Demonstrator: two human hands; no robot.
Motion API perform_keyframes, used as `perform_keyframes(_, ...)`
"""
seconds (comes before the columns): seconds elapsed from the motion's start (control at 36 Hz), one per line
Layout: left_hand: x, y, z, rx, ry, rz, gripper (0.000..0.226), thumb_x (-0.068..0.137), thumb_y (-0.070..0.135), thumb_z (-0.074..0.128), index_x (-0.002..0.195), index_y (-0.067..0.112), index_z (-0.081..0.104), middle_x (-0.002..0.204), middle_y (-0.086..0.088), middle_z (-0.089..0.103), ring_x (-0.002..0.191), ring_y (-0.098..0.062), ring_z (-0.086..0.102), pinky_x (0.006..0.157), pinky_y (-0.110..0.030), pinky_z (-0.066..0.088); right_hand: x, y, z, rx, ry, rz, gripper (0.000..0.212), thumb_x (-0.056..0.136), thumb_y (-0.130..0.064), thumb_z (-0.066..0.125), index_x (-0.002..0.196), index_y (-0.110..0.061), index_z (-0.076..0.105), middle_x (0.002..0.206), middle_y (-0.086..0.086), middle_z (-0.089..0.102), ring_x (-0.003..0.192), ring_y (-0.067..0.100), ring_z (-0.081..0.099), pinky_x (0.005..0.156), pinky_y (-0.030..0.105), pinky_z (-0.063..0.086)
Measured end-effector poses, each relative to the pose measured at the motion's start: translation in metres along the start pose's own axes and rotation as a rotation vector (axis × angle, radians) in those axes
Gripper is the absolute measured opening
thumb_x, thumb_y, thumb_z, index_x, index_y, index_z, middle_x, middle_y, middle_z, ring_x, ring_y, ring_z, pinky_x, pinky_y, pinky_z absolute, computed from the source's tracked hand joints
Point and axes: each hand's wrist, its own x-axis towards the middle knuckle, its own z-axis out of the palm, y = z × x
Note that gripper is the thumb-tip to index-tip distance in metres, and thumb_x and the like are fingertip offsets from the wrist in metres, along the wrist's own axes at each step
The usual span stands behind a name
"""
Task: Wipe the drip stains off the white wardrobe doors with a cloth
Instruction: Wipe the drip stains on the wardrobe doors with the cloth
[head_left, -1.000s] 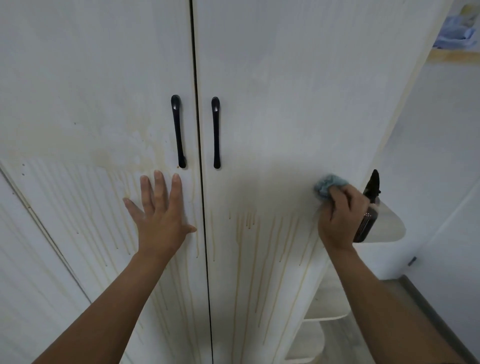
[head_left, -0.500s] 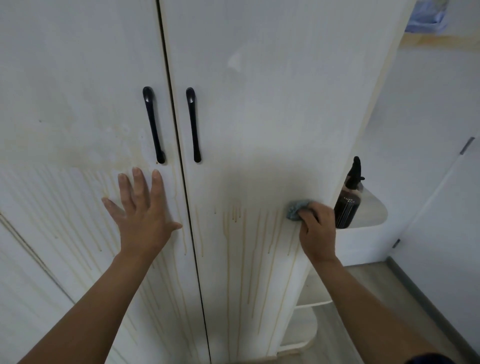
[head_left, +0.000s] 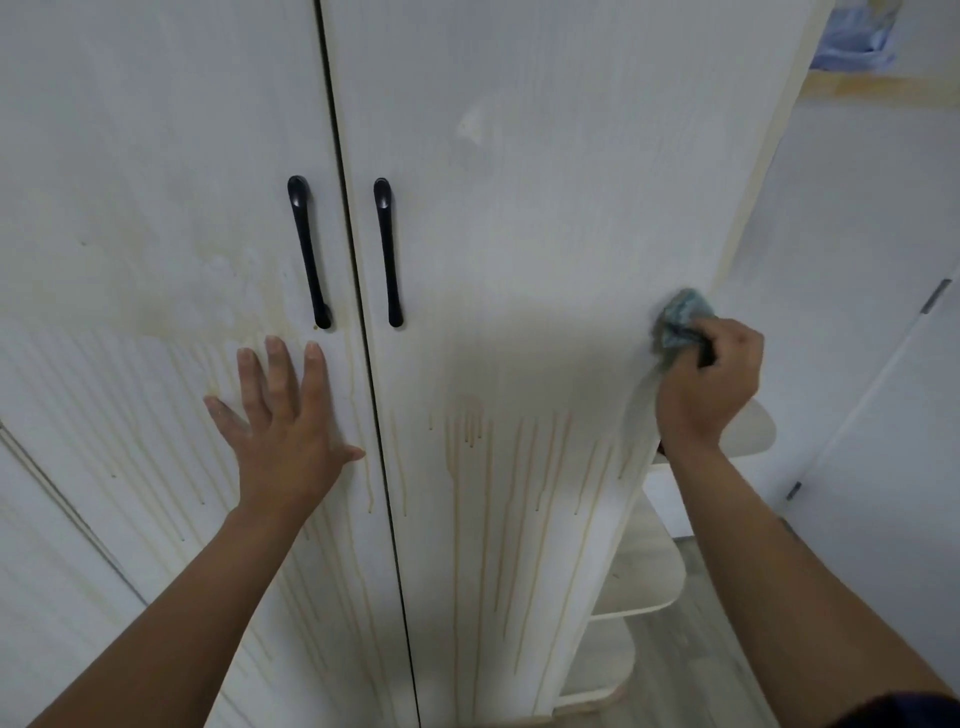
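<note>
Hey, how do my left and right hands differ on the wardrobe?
The left hand lies flat, fingers spread, holding nothing; the right hand is curled round a blue-grey cloth. The left hand rests on the left door below its black handle; the right hand is at the outer edge of the right door. Both meet the doors near the top of the drip stains.

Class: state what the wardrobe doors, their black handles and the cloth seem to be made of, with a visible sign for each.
Wardrobe doors: probably laminated board, matt white; faint vertical grain.
Handles: metal or hard plastic, unclear which; smooth black, slight sheen.
Cloth: soft grey-blue fabric; it bunches and creases.
</note>
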Motion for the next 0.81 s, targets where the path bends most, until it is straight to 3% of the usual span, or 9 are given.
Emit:
perform_keyframes(0.08,0.001,0.001,-0.001,0.002,-0.002,0.0,0.161,0.049,0.053,0.097,0.164,0.021,-0.01,0.169,-0.01,-0.025,0.154,-0.036,-0.026,0.104,-0.089,0.009,-0.033,0.021,0.012,-0.097,-0.014,-0.172,0.025,0.078,0.014,0.058,0.09,-0.002,0.074,0.099,0.019,0.066,0.096,0.029,0.055,0.095,0.038,0.045)
perform_keyframes(0.17,0.0,0.0,0.0,0.001,0.006,-0.009,0.161,0.048,0.052,0.098,0.164,0.022,-0.011,0.169,-0.01,-0.024,0.154,-0.036,-0.026,0.105,-0.088,0.008,-0.071,0.046,0.01,-0.17,-0.068,-0.214,0.021,0.079,0.018,0.06,0.088,0.003,0.073,0.1,0.023,0.067,0.094,0.033,0.055,0.1,0.019,0.035)
perform_keyframes(0.19,0.0,0.001,0.0,0.003,0.008,-0.013,0.162,0.049,0.052,0.098,0.164,0.023,-0.012,0.169,-0.009,-0.025,0.154,-0.035,-0.026,0.105,-0.088,0.008,-0.084,0.053,0.007,-0.187,-0.111,-0.188,0.02,0.08,0.017,0.06,0.089,0.004,0.072,0.102,0.024,0.066,0.095,0.035,0.055,0.097,0.019,0.035)
perform_keyframes(0.28,0.0,-0.001,-0.001,0.005,0.006,-0.013,0.163,0.048,0.052,0.098,0.163,0.022,-0.013,0.168,-0.008,-0.028,0.153,-0.034,-0.028,0.105,-0.088,0.008,-0.123,0.07,-0.005,-0.267,-0.267,-0.125,0.015,0.081,0.012,0.058,0.085,0.005,0.071,0.101,0.023,0.066,0.092,0.038,0.055,0.085,0.03,0.039)
perform_keyframes(0.39,-0.001,-0.001,-0.001,0.0,0.0,-0.011,0.161,0.049,0.054,0.097,0.163,0.023,-0.013,0.168,-0.008,-0.028,0.153,-0.034,-0.028,0.105,-0.088,0.007,-0.148,0.081,-0.019,-0.28,-0.431,-0.035,0.013,0.079,0.009,0.06,0.085,0.005,0.071,0.096,0.022,0.066,0.09,0.041,0.058,0.081,0.043,0.051)
perform_keyframes(0.53,0.0,0.0,-0.002,-0.002,-0.011,-0.01,0.159,0.052,0.054,0.095,0.163,0.022,-0.014,0.167,-0.007,-0.031,0.152,-0.034,-0.031,0.105,-0.088,0.005,-0.117,0.053,-0.017,-0.136,-0.275,0.14,0.023,0.08,0.015,0.059,0.095,0.001,0.071,0.104,0.019,0.064,0.096,0.037,0.061,0.085,0.041,0.051)
perform_keyframes(0.61,0.0,0.0,-0.002,-0.002,-0.015,-0.007,0.157,0.054,0.055,0.094,0.163,0.022,-0.014,0.166,-0.006,-0.032,0.151,-0.034,-0.032,0.105,-0.088,0.003,-0.103,0.037,-0.01,-0.089,-0.203,0.156,0.026,0.08,0.013,0.054,0.098,0.001,0.07,0.106,0.018,0.064,0.1,0.032,0.06,0.088,0.03,0.046)
perform_keyframes(0.72,0.0,0.0,-0.002,0.005,-0.023,-0.008,0.155,0.055,0.058,0.091,0.163,0.022,-0.015,0.165,-0.006,-0.034,0.151,-0.034,-0.033,0.105,-0.088,0.003,-0.122,0.038,0.0,-0.129,-0.208,0.115,0.021,0.082,0.003,0.056,0.094,0.002,0.073,0.103,0.018,0.066,0.098,0.03,0.058,0.088,0.026,0.043)
perform_keyframes(0.81,0.0,0.0,-0.002,0.011,-0.031,-0.018,0.155,0.055,0.056,0.093,0.163,0.021,-0.013,0.166,-0.008,-0.032,0.151,-0.034,-0.033,0.105,-0.087,0.003,-0.155,0.054,-0.001,-0.209,-0.314,0.017,0.016,0.077,0.012,0.063,0.086,0.003,0.072,0.098,0.019,0.067,0.092,0.034,0.058,0.089,0.023,0.039)
